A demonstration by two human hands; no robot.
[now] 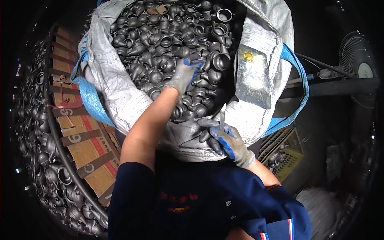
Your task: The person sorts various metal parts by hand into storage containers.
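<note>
My left hand (186,73), in a pale glove with a blue palm and dark fingertips, reaches into a big white woven bag (116,94) full of dark grey metal castings (166,41). Its fingers curl down over one casting among the others; the fingertips are partly hidden. At the bag's near rim, my right hand (232,145), gloved alike, is closed around a slim stick-like tool (222,117). The tool points upward and has a pale tip; its exact kind is unclear. Many castings are round-bodied with ring-shaped openings.
A grey plate (253,78) with a yellow smear lies on the bag's right side. Blue straps (296,76) loop out from the bag. Left stand cardboard-lined slats (86,140) and another heap of castings (52,176). A yellow crate (288,156) and a fan (360,60) are at right.
</note>
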